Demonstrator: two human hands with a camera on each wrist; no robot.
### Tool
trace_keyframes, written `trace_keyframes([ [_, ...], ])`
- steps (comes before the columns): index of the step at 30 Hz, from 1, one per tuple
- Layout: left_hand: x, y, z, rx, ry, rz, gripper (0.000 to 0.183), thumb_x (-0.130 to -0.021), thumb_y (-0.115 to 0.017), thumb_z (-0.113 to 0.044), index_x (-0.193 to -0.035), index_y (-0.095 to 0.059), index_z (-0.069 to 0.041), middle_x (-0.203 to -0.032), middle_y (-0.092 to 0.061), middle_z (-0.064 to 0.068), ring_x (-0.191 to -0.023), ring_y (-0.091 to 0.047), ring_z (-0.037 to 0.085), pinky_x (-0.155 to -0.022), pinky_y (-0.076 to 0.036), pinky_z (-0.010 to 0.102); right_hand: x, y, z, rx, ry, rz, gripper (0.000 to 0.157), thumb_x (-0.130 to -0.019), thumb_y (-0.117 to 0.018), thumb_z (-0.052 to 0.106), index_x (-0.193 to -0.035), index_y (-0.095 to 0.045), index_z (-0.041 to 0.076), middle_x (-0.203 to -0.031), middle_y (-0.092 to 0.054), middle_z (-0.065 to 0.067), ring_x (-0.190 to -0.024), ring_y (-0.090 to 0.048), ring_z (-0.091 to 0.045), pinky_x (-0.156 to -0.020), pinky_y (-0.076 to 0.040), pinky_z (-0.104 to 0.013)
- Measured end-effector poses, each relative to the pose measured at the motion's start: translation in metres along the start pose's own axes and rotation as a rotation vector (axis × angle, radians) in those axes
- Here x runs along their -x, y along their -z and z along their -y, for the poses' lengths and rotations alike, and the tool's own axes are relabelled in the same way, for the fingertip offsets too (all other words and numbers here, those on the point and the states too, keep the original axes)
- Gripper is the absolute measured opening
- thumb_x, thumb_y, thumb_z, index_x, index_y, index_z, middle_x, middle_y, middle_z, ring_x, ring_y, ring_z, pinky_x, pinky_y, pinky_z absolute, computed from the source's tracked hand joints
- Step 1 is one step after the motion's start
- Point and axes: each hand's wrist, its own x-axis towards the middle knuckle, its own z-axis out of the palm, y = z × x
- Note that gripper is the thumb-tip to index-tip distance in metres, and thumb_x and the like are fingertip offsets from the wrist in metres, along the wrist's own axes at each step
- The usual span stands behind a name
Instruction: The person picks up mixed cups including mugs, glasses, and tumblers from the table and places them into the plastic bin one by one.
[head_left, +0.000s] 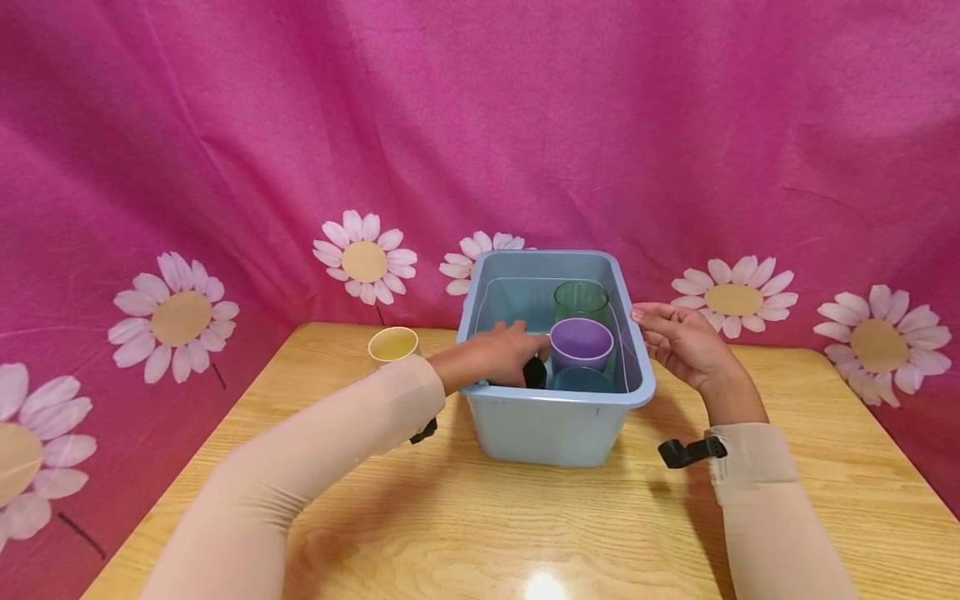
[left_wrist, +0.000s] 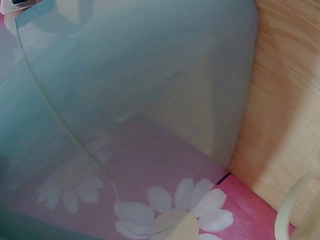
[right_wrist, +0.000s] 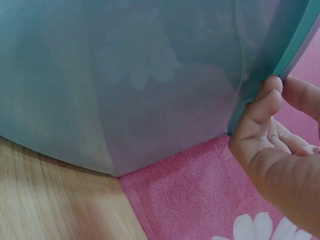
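Note:
A light blue plastic bin (head_left: 551, 429) stands on the wooden table. My left hand (head_left: 501, 352) reaches over its near left rim and grips a black rounded object (head_left: 535, 373), mostly hidden under the hand. Beside the hand in the bin are a purple cup (head_left: 581, 342), a green see-through glass (head_left: 581, 298) behind it and a blue see-through glass (head_left: 583, 380) in front. My right hand (head_left: 686, 346) pinches the bin's right rim between thumb and fingers; the right wrist view shows the thumb (right_wrist: 270, 100) against that rim.
A yellow cup (head_left: 393, 343) stands on the table just left of the bin, its rim partly showing in the left wrist view. Behind the table (head_left: 525, 533) hangs a pink cloth (head_left: 480, 125) with white daisies, close to the bin's far side.

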Motion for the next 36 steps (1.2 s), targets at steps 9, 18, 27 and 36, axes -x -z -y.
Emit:
trace_keyframes([
  [9, -0.001, -0.001, -0.001, 0.014, 0.027, 0.032, 0.053, -0.086, -0.083, -0.027, -0.13, -0.053, -0.026, -0.129, -0.046, 0.009, -0.119, -0.041, 0.028, -0.091, -0.05, 0.044, 0.0, 0.0, 0.0, -0.013, -0.007, -0.014, 0.015, -0.101, -0.064, 0.009, -0.105, -0.078, 0.009, -0.093, -0.078, -0.003, -0.078, -0.074, -0.014, -0.074, -0.059, -0.024],
  [18, -0.001, 0.0, -0.003, -0.002, 0.056, 0.052, 0.053, -0.088, -0.082, -0.024, -0.132, -0.052, -0.026, -0.132, -0.045, 0.009, -0.12, -0.041, 0.028, -0.093, -0.051, 0.045, 0.0, 0.001, 0.0, -0.005, -0.002, -0.009, 0.016, -0.102, -0.063, 0.009, -0.104, -0.078, 0.009, -0.093, -0.077, -0.003, -0.077, -0.073, -0.013, -0.072, -0.059, -0.024],
  [27, 0.005, 0.003, -0.005, -0.058, 0.051, 0.037, 0.062, -0.09, -0.08, -0.027, -0.145, -0.051, -0.024, -0.142, -0.045, 0.009, -0.126, -0.043, 0.028, -0.098, -0.051, 0.046, 0.0, 0.0, -0.001, 0.0, 0.005, 0.001, 0.016, -0.102, -0.063, 0.009, -0.106, -0.078, 0.009, -0.095, -0.077, -0.003, -0.079, -0.074, -0.014, -0.074, -0.059, -0.024],
  [36, 0.012, 0.02, -0.006, -0.172, -0.015, 0.023, 0.072, -0.086, -0.081, -0.043, -0.149, -0.052, -0.023, -0.145, -0.047, 0.008, -0.129, -0.045, 0.027, -0.1, -0.05, 0.046, -0.002, 0.002, -0.003, -0.007, 0.01, 0.012, 0.016, -0.102, -0.062, 0.009, -0.105, -0.078, 0.01, -0.095, -0.078, -0.003, -0.08, -0.074, -0.013, -0.074, -0.059, -0.024],
])
